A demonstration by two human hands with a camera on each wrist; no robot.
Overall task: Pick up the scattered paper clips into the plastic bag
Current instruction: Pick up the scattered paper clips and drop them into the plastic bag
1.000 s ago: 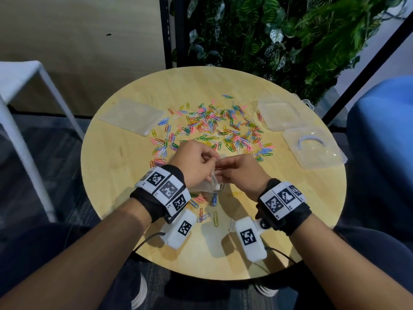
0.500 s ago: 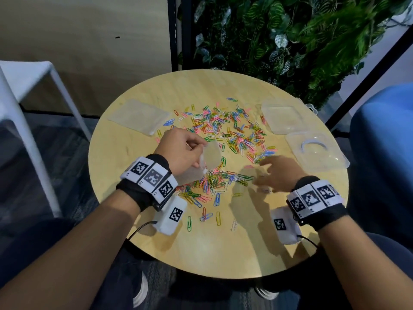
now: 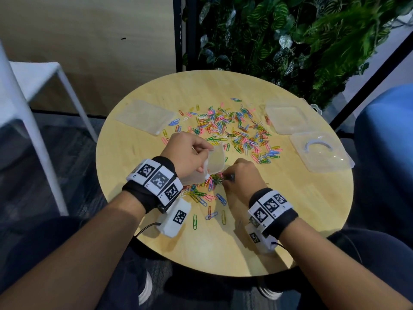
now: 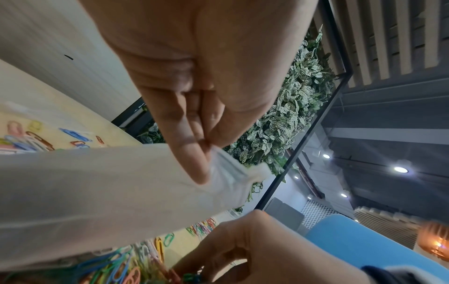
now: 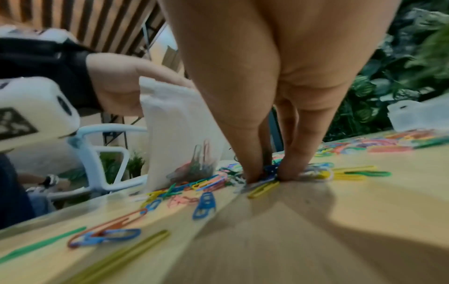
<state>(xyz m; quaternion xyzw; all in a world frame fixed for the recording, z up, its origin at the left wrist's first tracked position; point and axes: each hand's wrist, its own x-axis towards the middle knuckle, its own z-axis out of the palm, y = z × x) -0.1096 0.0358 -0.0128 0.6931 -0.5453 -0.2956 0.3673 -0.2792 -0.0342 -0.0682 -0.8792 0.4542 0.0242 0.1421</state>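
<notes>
Colourful paper clips (image 3: 234, 128) lie scattered over the middle of the round wooden table (image 3: 312, 209), with a smaller heap (image 3: 201, 195) near me. My left hand (image 3: 206, 151) pinches the top edge of a small clear plastic bag (image 3: 215, 163) and holds it upright; the left wrist view shows its fingers (image 4: 194, 157) on the bag (image 4: 97, 182). Several clips sit in the bag's bottom (image 5: 196, 167). Just right of the bag, my right hand (image 5: 266, 175) presses thumb and fingertips together on a few clips on the table (image 3: 224, 176).
A second flat plastic bag (image 3: 145, 116) lies at the table's far left. A clear plastic box (image 3: 283, 117) and its lid (image 3: 319, 153) sit at the right. A white chair (image 3: 33, 86) stands left, a plant wall (image 3: 290, 41) behind, a blue seat (image 3: 391, 142) right.
My right hand left the bag, swung out to the right, then came back left and down onto the clips beside the bag. The left hand kept hold of the bag.
</notes>
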